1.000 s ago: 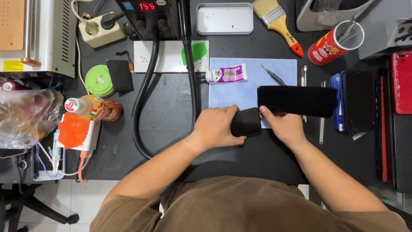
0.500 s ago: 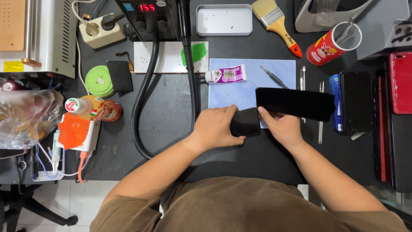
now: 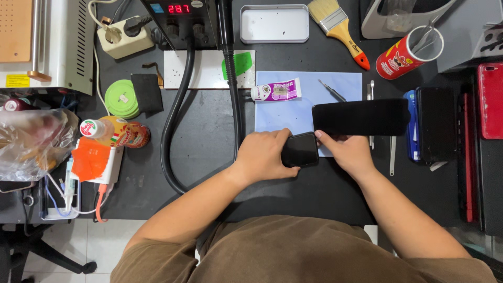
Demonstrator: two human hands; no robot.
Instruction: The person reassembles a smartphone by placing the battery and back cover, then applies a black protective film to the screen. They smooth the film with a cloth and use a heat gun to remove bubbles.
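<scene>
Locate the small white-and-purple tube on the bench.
Head view: the white-and-purple tube lies on its side at the upper left corner of the pale blue mat, just above the left hand.

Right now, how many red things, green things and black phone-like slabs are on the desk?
Red: 2, the can and the flat case.
Green: 2, the round tape roll and the sticker.
Black slabs: 3, the phone, the long slab, another slab.
Total: 7
</scene>
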